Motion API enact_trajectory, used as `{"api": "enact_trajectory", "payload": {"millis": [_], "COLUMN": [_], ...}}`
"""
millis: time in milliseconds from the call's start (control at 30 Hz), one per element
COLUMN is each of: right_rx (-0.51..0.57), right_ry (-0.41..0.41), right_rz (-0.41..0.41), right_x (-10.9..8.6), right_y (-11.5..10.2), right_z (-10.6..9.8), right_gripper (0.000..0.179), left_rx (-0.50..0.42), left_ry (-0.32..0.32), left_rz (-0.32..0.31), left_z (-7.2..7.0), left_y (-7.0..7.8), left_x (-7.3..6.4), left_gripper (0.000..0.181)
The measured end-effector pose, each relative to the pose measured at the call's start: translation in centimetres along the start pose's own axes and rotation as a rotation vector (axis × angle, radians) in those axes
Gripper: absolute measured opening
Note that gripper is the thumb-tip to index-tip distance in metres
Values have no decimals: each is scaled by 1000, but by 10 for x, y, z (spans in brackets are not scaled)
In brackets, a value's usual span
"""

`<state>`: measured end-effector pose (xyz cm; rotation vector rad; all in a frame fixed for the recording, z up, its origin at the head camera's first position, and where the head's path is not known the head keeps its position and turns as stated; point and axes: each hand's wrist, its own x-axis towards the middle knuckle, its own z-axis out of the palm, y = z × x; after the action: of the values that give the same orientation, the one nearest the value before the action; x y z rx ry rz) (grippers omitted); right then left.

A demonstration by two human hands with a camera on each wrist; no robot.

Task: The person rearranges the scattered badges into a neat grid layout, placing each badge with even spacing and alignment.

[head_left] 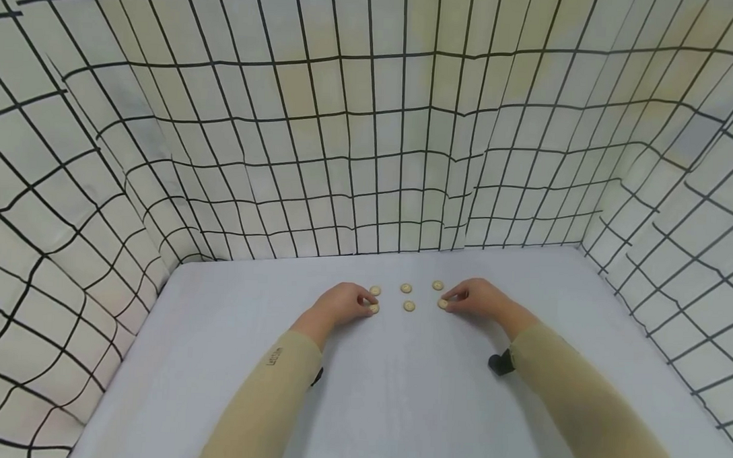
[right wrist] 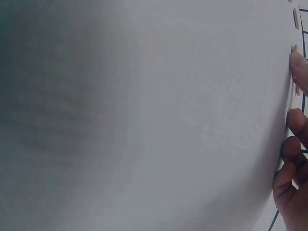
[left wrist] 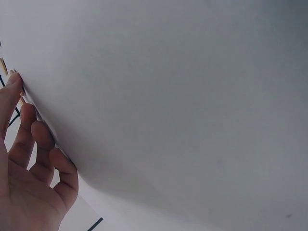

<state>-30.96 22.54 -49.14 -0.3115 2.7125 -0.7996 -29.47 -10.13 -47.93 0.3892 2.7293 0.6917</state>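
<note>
Several small round beige discs, perhaps wooden game pieces, lie flat on the white table in two rows. My left hand [head_left: 341,305] pinches the near-left disc [head_left: 374,309] between thumb and forefinger, just in front of the far-left disc [head_left: 375,290]. On the other side, my right hand [head_left: 480,300] pinches the near-right disc [head_left: 443,304] by its edge. Behind that lies the far-right disc [head_left: 438,285]. Between the hands are a far middle disc [head_left: 406,288] and a near middle disc [head_left: 409,306]. In both wrist views the other fingers curl loosely near the tabletop.
The white table [head_left: 397,405] spreads around and in front of the hands. Pale walls [head_left: 382,135] with a black grid pattern stand behind it and on both sides. A small black device [head_left: 501,363] sits at the right wrist, beside the beige sleeve.
</note>
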Motion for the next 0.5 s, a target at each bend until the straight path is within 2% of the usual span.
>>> {"api": "enact_trajectory", "payload": {"millis": [233, 500], "right_rx": [12, 10], "right_ry": [-4, -3], "right_rz": [2, -12], "right_x": [0, -1], "right_y": [0, 3], "right_z": [0, 0], "right_gripper": [27, 30], "left_rx": [0, -11], "left_ry": [-4, -4], "left_rz": [-30, -36], "left_z": [1, 1], "left_y": [2, 1], "left_x": [1, 1], "left_gripper": [25, 27]}}
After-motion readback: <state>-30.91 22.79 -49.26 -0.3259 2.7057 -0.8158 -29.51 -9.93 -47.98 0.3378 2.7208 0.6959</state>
